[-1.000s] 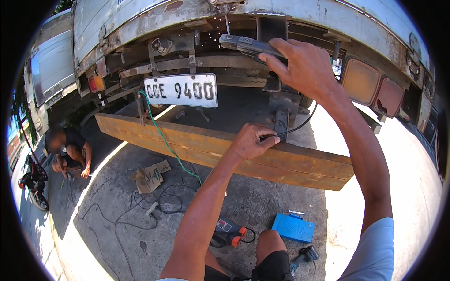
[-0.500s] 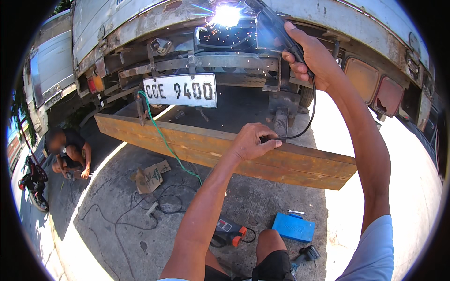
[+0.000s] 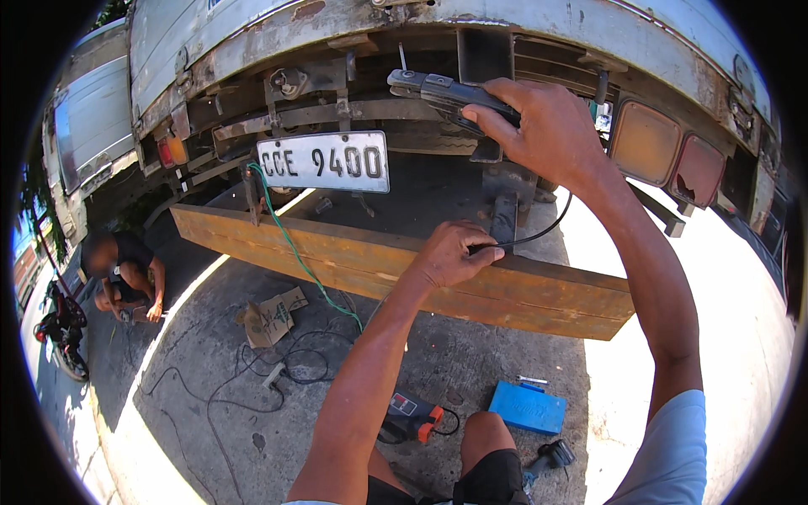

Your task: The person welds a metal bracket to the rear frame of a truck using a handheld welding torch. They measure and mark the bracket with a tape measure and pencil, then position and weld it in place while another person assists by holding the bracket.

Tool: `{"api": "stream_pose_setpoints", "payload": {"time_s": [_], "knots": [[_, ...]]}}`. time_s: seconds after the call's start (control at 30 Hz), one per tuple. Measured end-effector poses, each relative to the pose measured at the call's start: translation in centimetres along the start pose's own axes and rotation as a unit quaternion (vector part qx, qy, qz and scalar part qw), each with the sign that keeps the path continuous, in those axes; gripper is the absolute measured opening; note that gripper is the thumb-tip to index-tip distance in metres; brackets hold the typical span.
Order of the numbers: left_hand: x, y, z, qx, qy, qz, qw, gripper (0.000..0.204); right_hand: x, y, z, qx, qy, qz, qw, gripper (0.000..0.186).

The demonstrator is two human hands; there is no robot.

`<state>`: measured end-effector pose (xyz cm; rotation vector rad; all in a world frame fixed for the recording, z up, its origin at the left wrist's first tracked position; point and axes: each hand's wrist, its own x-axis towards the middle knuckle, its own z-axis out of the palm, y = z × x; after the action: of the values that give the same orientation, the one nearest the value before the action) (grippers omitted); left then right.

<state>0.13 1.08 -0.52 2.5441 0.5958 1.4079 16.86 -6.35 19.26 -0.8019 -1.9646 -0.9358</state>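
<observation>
The right hand (image 3: 551,130) has its grip wrapped around a long black electrode holder (image 3: 442,94), raised below the lower edge of a worn pale-grey truck body (image 3: 252,42); a thin grey metal rod (image 3: 402,56) stands up from the holder's tip. The left hand (image 3: 450,259) pinches a thin black cable (image 3: 543,236) (its grip narrow, thumb against fingers) at the upper edge of a long rust-brown steel beam (image 3: 547,295). A thin green cable (image 3: 291,241) crosses the beam nearer its left end. On the grey concrete ground (image 3: 471,370) lies a flat blue case (image 3: 528,407).
</observation>
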Motion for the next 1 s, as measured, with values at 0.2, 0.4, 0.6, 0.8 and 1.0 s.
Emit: {"api": "stream_pose_setpoints", "payload": {"time_s": [0.2, 0.4, 0.6, 0.8, 1.0], "knots": [[0.0, 0.4, 0.0, -0.016, 0.002, -0.028, 0.999, 0.018, 0.7, -0.1, -0.2, -0.026, 0.004, -0.001, 1.0, 0.051], [0.0, 0.4, -0.1, -0.019, 0.001, -0.035, 0.999, 0.02, 0.9, -0.1, -0.1, -0.027, 0.016, 0.013, 0.999, 0.05], [0.0, 0.4, -0.2, -0.033, 0.007, -0.033, 0.999, 0.023, 1.3, -0.2, -0.3, -0.031, 0.005, 0.018, 0.999, 0.051], [-0.1, 0.4, -0.4, -0.02, 0.006, -0.039, 0.999, 0.026, 1.4, 0.1, -0.1, -0.028, 0.028, 0.007, 0.999, 0.055], [0.0, 0.3, -0.4, 0.006, 0.017, -0.011, 1.0, 0.028, 1.4, 0.5, 0.3, -0.054, 0.046, -0.017, 0.997, 0.062]]}}
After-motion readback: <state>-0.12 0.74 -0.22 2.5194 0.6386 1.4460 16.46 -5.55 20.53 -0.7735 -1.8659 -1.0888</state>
